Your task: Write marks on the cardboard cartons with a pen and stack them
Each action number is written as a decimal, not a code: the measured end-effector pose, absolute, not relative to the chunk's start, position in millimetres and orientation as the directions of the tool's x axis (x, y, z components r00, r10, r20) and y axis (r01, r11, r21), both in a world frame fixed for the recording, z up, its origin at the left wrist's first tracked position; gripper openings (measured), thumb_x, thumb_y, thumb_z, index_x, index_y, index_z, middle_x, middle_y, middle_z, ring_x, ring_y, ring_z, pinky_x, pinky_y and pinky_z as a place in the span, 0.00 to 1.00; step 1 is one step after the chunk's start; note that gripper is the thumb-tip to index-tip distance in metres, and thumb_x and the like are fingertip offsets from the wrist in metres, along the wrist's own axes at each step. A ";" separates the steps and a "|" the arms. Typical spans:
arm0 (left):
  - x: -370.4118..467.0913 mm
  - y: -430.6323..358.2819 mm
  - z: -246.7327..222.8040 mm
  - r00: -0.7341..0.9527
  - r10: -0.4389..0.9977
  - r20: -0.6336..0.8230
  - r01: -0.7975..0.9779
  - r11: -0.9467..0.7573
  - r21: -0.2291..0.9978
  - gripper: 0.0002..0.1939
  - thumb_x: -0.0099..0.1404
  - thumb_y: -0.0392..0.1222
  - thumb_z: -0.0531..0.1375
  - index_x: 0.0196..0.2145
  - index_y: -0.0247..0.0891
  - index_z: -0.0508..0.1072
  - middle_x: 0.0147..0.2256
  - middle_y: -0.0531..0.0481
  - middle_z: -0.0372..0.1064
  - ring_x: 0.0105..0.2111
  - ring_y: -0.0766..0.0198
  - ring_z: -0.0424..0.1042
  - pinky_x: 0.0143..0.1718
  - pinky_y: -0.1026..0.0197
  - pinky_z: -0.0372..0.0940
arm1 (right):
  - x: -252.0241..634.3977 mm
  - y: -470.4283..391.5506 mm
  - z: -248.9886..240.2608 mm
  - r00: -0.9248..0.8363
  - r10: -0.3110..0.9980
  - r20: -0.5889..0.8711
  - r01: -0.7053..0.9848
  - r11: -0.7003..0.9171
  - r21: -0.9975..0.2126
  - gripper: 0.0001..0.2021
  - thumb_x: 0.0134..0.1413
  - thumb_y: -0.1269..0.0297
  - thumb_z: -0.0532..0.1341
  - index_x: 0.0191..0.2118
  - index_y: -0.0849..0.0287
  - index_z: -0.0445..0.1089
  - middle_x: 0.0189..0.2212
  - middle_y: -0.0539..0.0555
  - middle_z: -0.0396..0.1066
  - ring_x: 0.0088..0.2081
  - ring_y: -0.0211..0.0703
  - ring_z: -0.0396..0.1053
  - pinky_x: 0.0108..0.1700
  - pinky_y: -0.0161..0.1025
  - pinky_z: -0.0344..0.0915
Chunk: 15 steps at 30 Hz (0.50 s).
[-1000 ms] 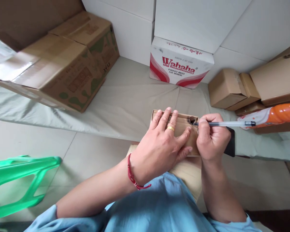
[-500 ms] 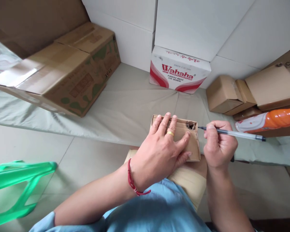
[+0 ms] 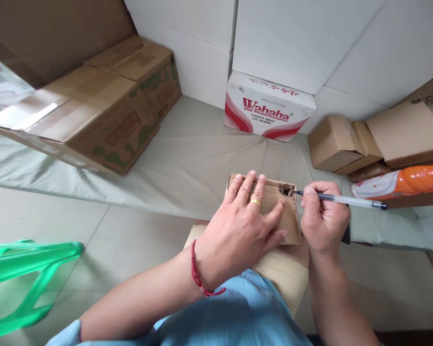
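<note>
Cardboard lies partly hidden under the left hand.

The white-and-red water carton rests on grey-green cloth. Left of it: a large brown box. Right of it: smaller brown boxes and an orange-and-white container. Nearer, left: a green stool.

You wear a gold ring, a red bracelet and blue clothing; your pen is translucent with black ends, your small box brown. The water carton shows red curves on white, the large carton green blotches on brown.
</note>
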<state>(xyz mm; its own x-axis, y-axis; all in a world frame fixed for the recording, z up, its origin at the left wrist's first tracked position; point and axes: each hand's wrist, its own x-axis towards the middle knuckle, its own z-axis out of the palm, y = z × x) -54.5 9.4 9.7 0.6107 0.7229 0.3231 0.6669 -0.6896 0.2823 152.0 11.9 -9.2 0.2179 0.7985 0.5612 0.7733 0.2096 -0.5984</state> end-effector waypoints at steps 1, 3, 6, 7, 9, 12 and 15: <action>-54.4 9.7 9.5 0.611 0.723 0.323 0.667 -0.690 0.283 0.25 0.79 0.57 0.59 0.64 0.42 0.79 0.70 0.24 0.64 0.73 0.26 0.61 0.70 0.22 0.59 | 152.0 12.3 -9.1 0.217 0.797 0.563 0.777 0.208 -0.594 0.10 0.71 0.60 0.61 0.36 0.57 0.71 0.24 0.47 0.70 0.23 0.36 0.66 0.27 0.35 0.61; -54.2 9.9 8.9 0.612 0.721 0.325 0.664 -0.692 0.283 0.25 0.79 0.57 0.59 0.64 0.42 0.79 0.70 0.23 0.64 0.73 0.26 0.61 0.70 0.21 0.59 | 152.2 12.9 -9.2 0.212 0.795 0.568 0.782 0.211 -0.587 0.10 0.71 0.60 0.61 0.36 0.57 0.71 0.24 0.47 0.70 0.23 0.36 0.66 0.27 0.34 0.61; -54.3 9.7 7.8 0.613 0.717 0.332 0.658 -0.696 0.288 0.25 0.79 0.57 0.59 0.64 0.42 0.79 0.70 0.22 0.63 0.73 0.25 0.61 0.69 0.21 0.60 | 152.7 13.6 -9.7 0.207 0.793 0.572 0.779 0.220 -0.587 0.11 0.71 0.60 0.61 0.35 0.56 0.71 0.23 0.47 0.69 0.23 0.36 0.66 0.27 0.35 0.61; -54.4 9.5 7.6 0.611 0.717 0.335 0.658 -0.696 0.290 0.25 0.79 0.56 0.58 0.64 0.42 0.79 0.70 0.22 0.63 0.73 0.25 0.61 0.69 0.21 0.60 | 152.9 13.8 -9.9 0.210 0.793 0.572 0.777 0.219 -0.590 0.10 0.71 0.60 0.60 0.35 0.56 0.71 0.23 0.47 0.69 0.23 0.36 0.66 0.28 0.35 0.61; -54.6 9.1 7.5 0.607 0.719 0.339 0.660 -0.693 0.290 0.24 0.79 0.56 0.58 0.63 0.41 0.79 0.70 0.22 0.63 0.73 0.24 0.61 0.69 0.20 0.60 | 153.0 13.9 -10.3 0.216 0.794 0.568 0.777 0.212 -0.592 0.10 0.71 0.60 0.61 0.36 0.56 0.71 0.24 0.47 0.69 0.23 0.36 0.66 0.28 0.35 0.61; -54.9 9.0 8.0 0.609 0.717 0.339 0.659 -0.695 0.286 0.25 0.79 0.56 0.58 0.64 0.41 0.79 0.70 0.22 0.64 0.73 0.24 0.61 0.69 0.21 0.60 | 152.9 12.0 -10.3 0.206 0.794 0.572 0.784 0.216 -0.583 0.09 0.71 0.61 0.61 0.36 0.56 0.71 0.23 0.46 0.69 0.23 0.36 0.65 0.28 0.35 0.61; -55.3 9.4 8.2 0.614 0.717 0.331 0.660 -0.696 0.284 0.25 0.79 0.57 0.58 0.64 0.42 0.78 0.70 0.23 0.64 0.73 0.25 0.61 0.70 0.21 0.59 | 153.0 8.7 -9.4 0.179 0.803 0.569 0.774 0.242 -0.585 0.11 0.71 0.62 0.61 0.34 0.56 0.71 0.22 0.46 0.68 0.22 0.35 0.64 0.27 0.35 0.61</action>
<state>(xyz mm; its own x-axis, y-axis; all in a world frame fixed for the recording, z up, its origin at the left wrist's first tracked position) -55.3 9.4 8.2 0.6136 0.7169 0.3310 0.6596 -0.6958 0.2844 153.0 8.7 -9.4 0.1788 0.8029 0.5686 0.7743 0.2417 -0.5848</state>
